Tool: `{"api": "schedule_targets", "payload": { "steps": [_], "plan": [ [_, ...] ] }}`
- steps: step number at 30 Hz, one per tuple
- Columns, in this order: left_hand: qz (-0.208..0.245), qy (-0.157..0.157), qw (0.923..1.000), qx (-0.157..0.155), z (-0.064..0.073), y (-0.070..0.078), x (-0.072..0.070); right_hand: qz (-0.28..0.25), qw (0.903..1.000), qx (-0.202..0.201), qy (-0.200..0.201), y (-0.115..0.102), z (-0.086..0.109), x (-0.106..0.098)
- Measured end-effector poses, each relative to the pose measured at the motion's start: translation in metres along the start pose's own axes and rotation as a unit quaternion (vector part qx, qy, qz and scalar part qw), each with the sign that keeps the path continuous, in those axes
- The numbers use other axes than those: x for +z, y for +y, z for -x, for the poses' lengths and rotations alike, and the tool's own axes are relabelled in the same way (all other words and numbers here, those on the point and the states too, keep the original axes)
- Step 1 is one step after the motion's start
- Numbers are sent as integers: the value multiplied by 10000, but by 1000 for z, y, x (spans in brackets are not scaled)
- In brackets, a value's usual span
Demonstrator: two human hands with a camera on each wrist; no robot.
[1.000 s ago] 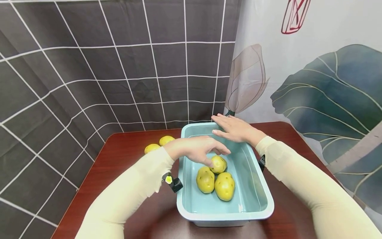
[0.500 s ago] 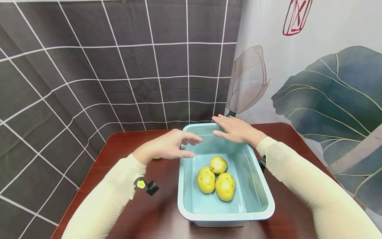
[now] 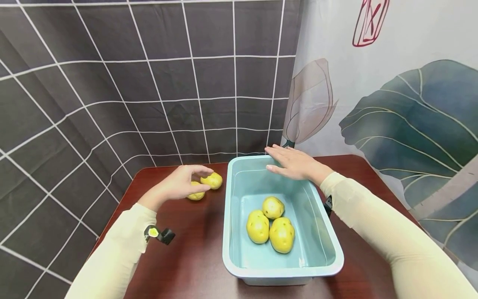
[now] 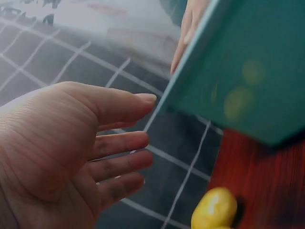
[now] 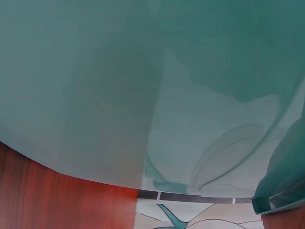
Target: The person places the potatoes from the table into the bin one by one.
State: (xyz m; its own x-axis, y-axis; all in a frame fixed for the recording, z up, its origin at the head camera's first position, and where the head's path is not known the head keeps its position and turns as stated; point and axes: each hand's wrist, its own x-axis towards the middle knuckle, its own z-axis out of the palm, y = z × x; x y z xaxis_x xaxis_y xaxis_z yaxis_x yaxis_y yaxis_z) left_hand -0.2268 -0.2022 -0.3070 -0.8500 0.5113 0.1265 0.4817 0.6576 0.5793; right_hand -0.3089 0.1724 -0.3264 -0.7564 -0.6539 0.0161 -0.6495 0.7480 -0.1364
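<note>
In the head view my left hand [image 3: 176, 183] is over the left part of the table, thumb and fingers apart, overlapping two yellow potatoes, a farther potato [image 3: 213, 181] and a nearer potato [image 3: 195, 196]. The left wrist view shows this hand's fingers loosely bent with nothing in them, and a potato [image 4: 215, 208] lower right. A light blue plastic bin [image 3: 284, 272] stands right of them, three more potatoes [image 3: 281, 235] clustered on its floor. My right hand [image 3: 295, 162] lies with straight fingers at the bin's far right rim. In the right wrist view the bin's outer wall [image 5: 109, 95] hides that hand.
Everything stands on a dark red wooden table [image 3: 179, 249]. Behind it hangs a dark grey curtain [image 3: 168, 83] with white grid lines, and at the right a pale curtain [image 3: 410, 104] printed with leaves.
My left hand has moved left from above the potatoes in the bin, past its left rim, to the two potatoes on the table. The right hand stays at the rim.
</note>
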Motion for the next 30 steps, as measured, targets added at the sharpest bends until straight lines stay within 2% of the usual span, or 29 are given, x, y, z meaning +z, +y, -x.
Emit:
{"api": "schedule_targets", "payload": {
  "steps": [4,9,14,24,30],
  "plan": [
    [-372,184,9990,-143,7,-23,-1,-8,10000,43,-41,-2,1,-2],
    [-927,250,9950,-267,13,-52,5,-10,10000,26,-74,-2,1,-2],
    [-1289,373,9904,-339,18,-75,11,24,10000,12,-79,-2,0,0],
    [-1187,434,9900,-623,14,-103,26,-4,9999,21,-101,-1,1,1],
    [-1172,462,9894,-717,6,-107,36,-3,10000,19,-76,0,1,1]
  ]
}}
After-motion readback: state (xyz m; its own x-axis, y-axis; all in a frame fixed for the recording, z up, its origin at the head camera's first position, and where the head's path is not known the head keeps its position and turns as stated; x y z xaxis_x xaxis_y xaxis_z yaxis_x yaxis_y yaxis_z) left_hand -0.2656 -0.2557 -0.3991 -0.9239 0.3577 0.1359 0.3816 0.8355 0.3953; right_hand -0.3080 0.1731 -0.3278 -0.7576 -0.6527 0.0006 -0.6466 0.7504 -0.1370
